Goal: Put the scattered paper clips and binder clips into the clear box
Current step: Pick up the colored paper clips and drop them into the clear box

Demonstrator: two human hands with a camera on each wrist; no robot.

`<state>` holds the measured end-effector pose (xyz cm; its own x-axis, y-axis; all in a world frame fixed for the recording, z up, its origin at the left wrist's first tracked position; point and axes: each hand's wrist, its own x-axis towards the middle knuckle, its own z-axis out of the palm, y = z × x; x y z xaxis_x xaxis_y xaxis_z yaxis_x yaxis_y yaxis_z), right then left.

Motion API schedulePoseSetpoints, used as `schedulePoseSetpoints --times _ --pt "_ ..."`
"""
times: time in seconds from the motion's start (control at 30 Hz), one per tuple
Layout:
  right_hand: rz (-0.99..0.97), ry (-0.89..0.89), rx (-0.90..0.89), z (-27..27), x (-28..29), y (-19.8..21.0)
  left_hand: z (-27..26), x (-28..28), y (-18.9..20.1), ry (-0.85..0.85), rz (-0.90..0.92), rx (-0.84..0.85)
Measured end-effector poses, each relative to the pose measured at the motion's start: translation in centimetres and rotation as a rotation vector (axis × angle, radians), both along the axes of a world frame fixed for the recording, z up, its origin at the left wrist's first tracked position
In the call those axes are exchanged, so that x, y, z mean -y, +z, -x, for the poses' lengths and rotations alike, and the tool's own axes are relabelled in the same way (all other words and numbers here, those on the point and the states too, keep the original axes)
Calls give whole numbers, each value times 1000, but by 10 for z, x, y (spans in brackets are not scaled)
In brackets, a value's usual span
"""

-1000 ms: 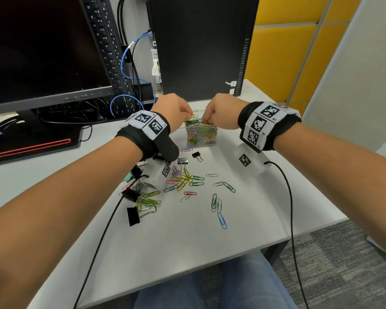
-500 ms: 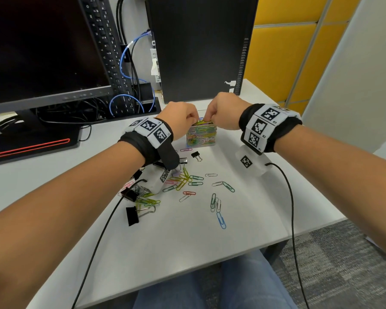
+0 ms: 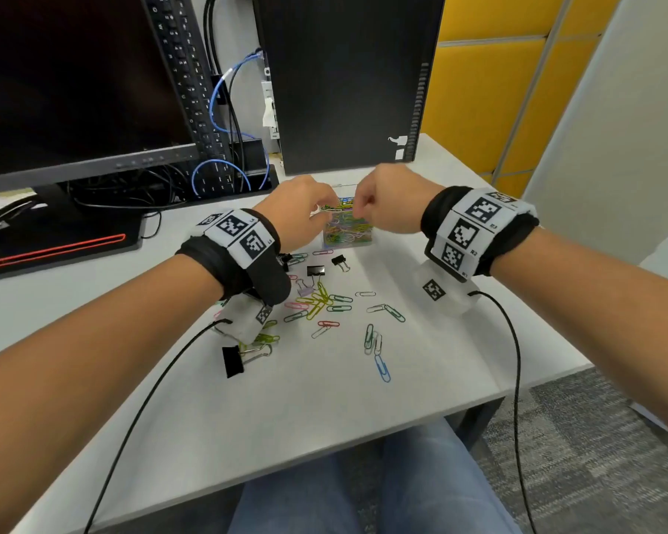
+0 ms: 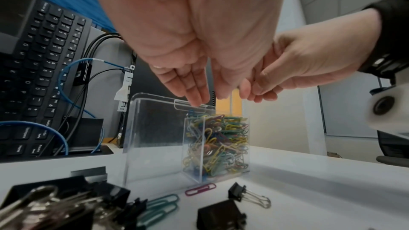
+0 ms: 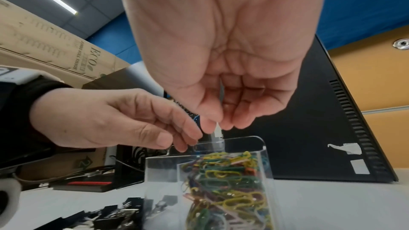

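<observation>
The clear box, nearly full of coloured paper clips, stands upright behind the scattered pile; it also shows as the box and box. My left hand is at its top, fingers and thumb pinching the tall back panel's upper edge. My right hand hovers just above the opening, pinching a thin pale strip; I cannot tell what the strip is. Loose paper clips and black binder clips lie on the desk in front of the box.
A monitor and an upright keyboard stand back left, with blue cables beside them. A black computer tower rises right behind the box. Wrist-camera cables trail over the desk's front edge.
Both hands stay over the box. The left hand has shifted slightly right and lower onto the box's top; the right hand has barely moved.
</observation>
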<state>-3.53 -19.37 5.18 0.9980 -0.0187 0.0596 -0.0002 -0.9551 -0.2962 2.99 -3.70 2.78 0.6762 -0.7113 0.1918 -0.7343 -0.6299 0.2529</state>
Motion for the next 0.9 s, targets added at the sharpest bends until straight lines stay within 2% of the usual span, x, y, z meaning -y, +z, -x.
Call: schedulePoseSetpoints --times 0.07,0.2,0.33,0.4,0.57,0.67,0.9 --pt "27 67 -119 11 -4 -8 8 -8 0 -20 -37 -12" --pt "163 154 -364 29 -8 -32 27 -21 -4 -93 -271 -71" --pt "229 165 -411 40 -13 -40 41 -24 -17 -126 -512 -109" --pt "242 187 -417 44 -17 -42 46 -24 -21 -114 -573 -104" --pt "242 187 -377 39 -35 -50 53 -27 -22 39 -669 -56" --pt "249 225 -343 31 -47 -53 51 -32 -23 64 -716 -56" --pt "226 317 -282 29 -57 -46 48 -39 -26 -19 -552 -99"
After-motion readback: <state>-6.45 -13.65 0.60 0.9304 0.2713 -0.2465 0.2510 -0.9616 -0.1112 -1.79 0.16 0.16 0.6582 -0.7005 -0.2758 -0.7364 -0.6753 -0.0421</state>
